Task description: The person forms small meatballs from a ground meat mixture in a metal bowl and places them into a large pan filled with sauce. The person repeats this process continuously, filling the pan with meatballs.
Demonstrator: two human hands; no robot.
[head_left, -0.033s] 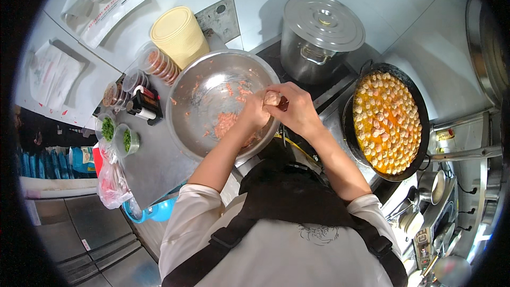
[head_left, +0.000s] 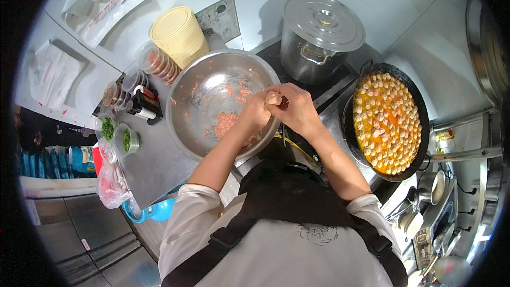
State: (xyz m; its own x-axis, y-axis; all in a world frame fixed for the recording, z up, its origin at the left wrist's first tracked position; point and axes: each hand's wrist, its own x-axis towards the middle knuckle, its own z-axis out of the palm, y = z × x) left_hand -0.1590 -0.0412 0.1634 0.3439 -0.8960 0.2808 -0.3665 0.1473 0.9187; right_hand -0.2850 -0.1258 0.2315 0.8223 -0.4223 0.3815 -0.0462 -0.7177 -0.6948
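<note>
Over the right rim of a steel bowl, my two hands meet. My left hand is closed in a fist around minced meat, most of it hidden by the fingers. A pale pink meatball bulges out at the top of that fist. Curled around this meatball are the thumb and fingers of my right hand, touching it. Inside the bowl, a small heap of raw minced meat lies near the bottom, with scraps stuck to the walls.
Right of my hands sits a wide black pan of meatballs in orange broth. A lidded steel stockpot stands behind. Left of the bowl are stacked yellow lids, tubs of chopped greens and a black caddy.
</note>
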